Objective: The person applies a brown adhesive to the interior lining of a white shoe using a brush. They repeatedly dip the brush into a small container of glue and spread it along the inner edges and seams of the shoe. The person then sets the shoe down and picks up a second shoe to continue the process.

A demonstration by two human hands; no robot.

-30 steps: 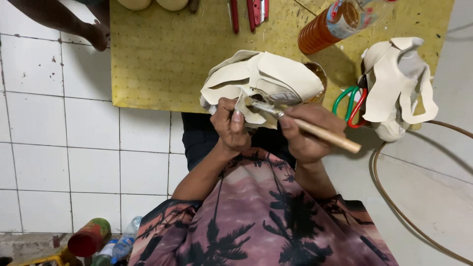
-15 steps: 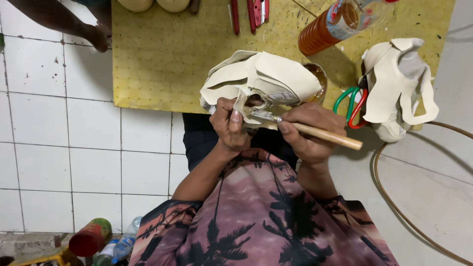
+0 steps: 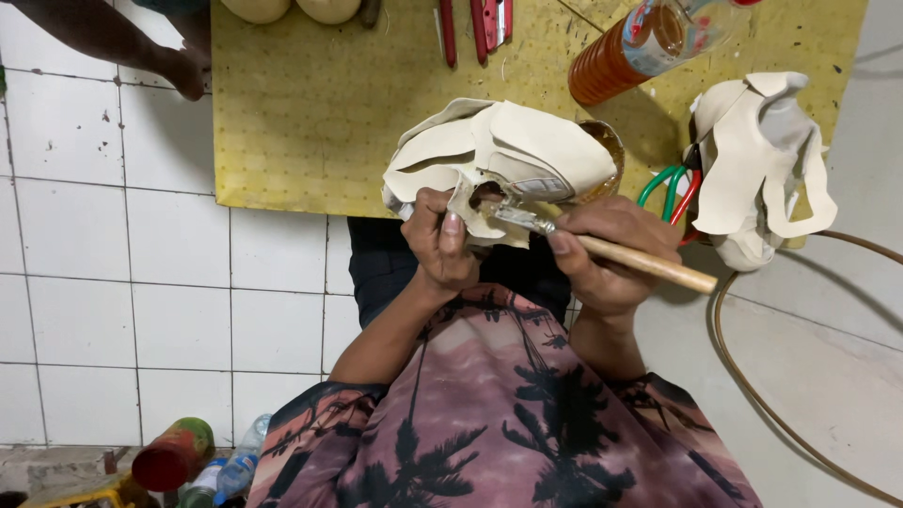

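1. Here we are: the left hand (image 3: 442,246) is pinched tight on the lower edge of the cream shoe upper (image 3: 503,160), which is held up off the floor just in front of the yellow board (image 3: 320,113). That grip is narrow, and if the thumb slackens, I'd say the piece swings and the working edge gets away.

2. The right hand (image 3: 611,254) is closed round the wooden handle of the brush (image 3: 602,246), metal ferrule and tip poking into the opening by the left fingers. Tip and thumb are almost touching, so a jab too far could smear or poke that thumb.

3. A small round pot (image 3: 607,141) sits right behind the upper, mostly hidden. A nudge from the upper could tip it onto the board.

4. The orange-filled bottle (image 3: 640,52) lies tilted near the top of the board; I can't tell if it's capped.

5. A second cream upper (image 3: 762,169) rests to the right, just beside green and red scissor handles (image 3: 670,188), close enough for a swinging brush handle to knock.
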